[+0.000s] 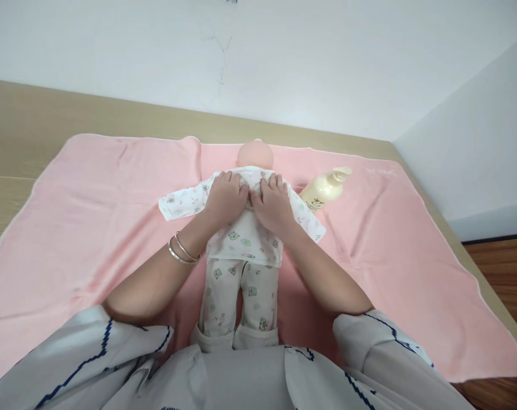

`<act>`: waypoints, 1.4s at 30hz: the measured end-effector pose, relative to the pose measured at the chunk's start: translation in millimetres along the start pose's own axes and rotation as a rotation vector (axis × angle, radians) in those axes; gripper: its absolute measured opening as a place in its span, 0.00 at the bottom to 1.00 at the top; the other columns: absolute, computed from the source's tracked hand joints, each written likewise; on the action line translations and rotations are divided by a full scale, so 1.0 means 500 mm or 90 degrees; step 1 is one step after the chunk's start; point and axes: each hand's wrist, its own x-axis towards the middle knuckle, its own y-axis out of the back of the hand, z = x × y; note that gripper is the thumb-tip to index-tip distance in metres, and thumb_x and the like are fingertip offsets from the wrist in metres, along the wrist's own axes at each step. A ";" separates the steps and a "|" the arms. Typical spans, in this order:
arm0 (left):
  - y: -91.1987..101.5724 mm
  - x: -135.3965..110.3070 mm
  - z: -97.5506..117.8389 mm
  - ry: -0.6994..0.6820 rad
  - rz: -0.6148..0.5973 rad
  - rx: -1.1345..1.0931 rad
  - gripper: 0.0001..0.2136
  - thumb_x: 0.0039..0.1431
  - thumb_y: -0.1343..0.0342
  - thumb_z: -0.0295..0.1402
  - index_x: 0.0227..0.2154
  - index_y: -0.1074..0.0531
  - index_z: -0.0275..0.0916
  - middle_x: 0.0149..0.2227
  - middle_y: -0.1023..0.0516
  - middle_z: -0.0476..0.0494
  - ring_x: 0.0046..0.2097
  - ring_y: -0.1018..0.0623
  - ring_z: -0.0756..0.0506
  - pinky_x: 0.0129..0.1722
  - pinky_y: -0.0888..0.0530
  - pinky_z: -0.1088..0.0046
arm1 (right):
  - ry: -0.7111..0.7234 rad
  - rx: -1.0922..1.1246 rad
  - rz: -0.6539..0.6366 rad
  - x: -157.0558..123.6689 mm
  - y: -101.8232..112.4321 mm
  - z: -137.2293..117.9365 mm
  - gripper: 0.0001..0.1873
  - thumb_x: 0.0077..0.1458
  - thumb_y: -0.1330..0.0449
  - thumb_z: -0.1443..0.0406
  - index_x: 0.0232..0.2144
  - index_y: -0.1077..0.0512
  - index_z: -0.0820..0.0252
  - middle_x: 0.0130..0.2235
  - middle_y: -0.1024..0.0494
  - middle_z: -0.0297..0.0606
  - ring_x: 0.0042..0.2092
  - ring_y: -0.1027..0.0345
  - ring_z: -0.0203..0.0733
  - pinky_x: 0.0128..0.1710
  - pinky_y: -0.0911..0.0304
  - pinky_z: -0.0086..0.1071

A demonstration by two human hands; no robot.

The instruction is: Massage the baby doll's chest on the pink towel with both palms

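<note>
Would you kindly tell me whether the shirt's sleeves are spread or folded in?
Spread: the left sleeve and right sleeve stretch outward from the shirt, over the pink cloth.

Smooth-headed, pale-pink bald doll [244, 250] | lies stretched flat on pale-edged pink cloth [113, 199], head at far end, legs straight, slightly parted | white long-sleeved fabric top [241, 236] with small animal prints, sleeves spread both ways, hem overlapping waist | matching printed white trousers [219, 293], plain white at ankles
</note>
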 end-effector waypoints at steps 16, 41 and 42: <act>-0.010 0.007 0.003 -0.039 -0.030 0.064 0.20 0.72 0.62 0.30 0.48 0.22 0.35 0.61 0.25 0.26 0.69 0.34 0.27 0.70 0.40 0.36 | 0.031 -0.005 -0.025 -0.029 0.020 -0.018 0.31 0.72 0.54 0.60 0.68 0.34 0.74 0.76 0.44 0.60 0.80 0.58 0.61 0.78 0.58 0.59; 0.000 -0.013 0.046 0.070 0.003 0.030 0.18 0.74 0.62 0.29 0.49 0.25 0.32 0.59 0.23 0.26 0.67 0.28 0.35 0.75 0.40 0.51 | 0.048 -0.119 0.076 0.003 -0.001 0.009 0.31 0.74 0.54 0.58 0.68 0.35 0.76 0.68 0.29 0.63 0.69 0.36 0.66 0.71 0.45 0.59; -0.002 -0.008 0.037 0.062 0.004 0.037 0.19 0.74 0.62 0.29 0.49 0.25 0.33 0.58 0.23 0.27 0.66 0.27 0.35 0.75 0.40 0.50 | 0.050 -0.126 0.073 -0.009 0.000 -0.002 0.31 0.74 0.54 0.59 0.69 0.36 0.76 0.69 0.30 0.62 0.70 0.38 0.67 0.72 0.46 0.59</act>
